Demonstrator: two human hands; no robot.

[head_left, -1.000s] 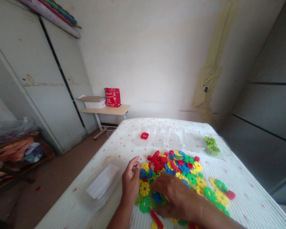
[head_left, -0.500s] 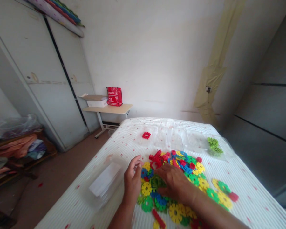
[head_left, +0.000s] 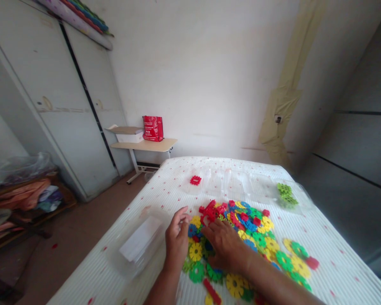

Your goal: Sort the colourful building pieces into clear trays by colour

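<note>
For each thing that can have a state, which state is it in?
heap of plastic pieces: loose, mixed colours
left hand: loosely curled at the heap's edge
right hand: palm down over the heap
far red piece: lying apart
far green pieces: grouped apart
left clear container: holding white paper
red bag: standing upright
cabinet doors: shut

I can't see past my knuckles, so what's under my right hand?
Your right hand is over the plastic pieces; red, yellow, green and blue ones show around it. Whatever lies directly beneath is covered.

loose pieces (head_left: 260,239) on table (head_left: 160,190) | tub (head_left: 128,271) left of pieces | tray (head_left: 233,183) behind | bag (head_left: 153,129) on desk (head_left: 157,145)
</note>
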